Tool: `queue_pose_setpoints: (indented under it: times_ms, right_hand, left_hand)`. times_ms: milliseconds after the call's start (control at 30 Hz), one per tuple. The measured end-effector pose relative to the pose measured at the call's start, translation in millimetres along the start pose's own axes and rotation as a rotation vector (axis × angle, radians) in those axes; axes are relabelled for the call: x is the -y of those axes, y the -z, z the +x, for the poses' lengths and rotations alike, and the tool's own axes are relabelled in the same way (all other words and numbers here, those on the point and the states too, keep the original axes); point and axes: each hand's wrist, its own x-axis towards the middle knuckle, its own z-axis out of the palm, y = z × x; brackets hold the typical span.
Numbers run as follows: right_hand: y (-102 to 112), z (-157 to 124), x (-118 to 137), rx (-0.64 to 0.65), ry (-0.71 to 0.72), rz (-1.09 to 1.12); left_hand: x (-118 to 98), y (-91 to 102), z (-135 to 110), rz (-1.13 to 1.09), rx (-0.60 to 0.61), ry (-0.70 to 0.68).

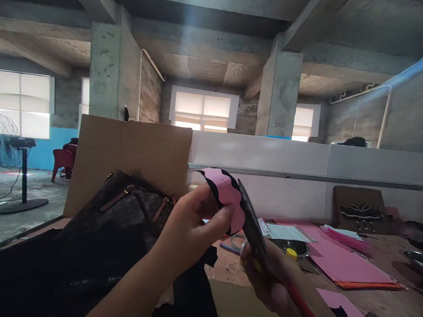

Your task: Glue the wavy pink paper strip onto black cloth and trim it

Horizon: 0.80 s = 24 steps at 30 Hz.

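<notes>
Pink piece (228,191) held — cluttered table (383,251), concrete columns (280,94) behind.

Dim overall, backlit by bright windows (202,108), with hazy glare overhead.

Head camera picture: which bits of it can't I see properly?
All in the head view:
Pink-and-black piece: partly covered by the left hand.
Dark tool: its lower part is covered by the right hand; its red handle is cut off by the bottom edge.
Handbag: its lower part is lost behind the black cloth.
Space beside the red chair: hidden by the cardboard sheet.
White paper: any print is too small to read.
</notes>
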Motion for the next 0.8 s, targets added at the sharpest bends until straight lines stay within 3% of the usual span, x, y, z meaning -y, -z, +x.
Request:
queue_pose_setpoints:
  times_ms: [200, 333, 800]
  right_hand:
    - [-14, -14, 19, -0.098, 0.13, -0.08]
    - [-23, -18, 30, -0.126, 0.136, -0.114]
    - [-16, -13, 15, -0.175, 0.199, -0.228]
  left_hand:
    - [2, 0.0, 1, -0.015, -0.006, 0.036]
    - [3, -0.1, 2, -0.005, -0.012, 0.04]
    - [2, -0.2, 2, -0.011, -0.015, 0.033]
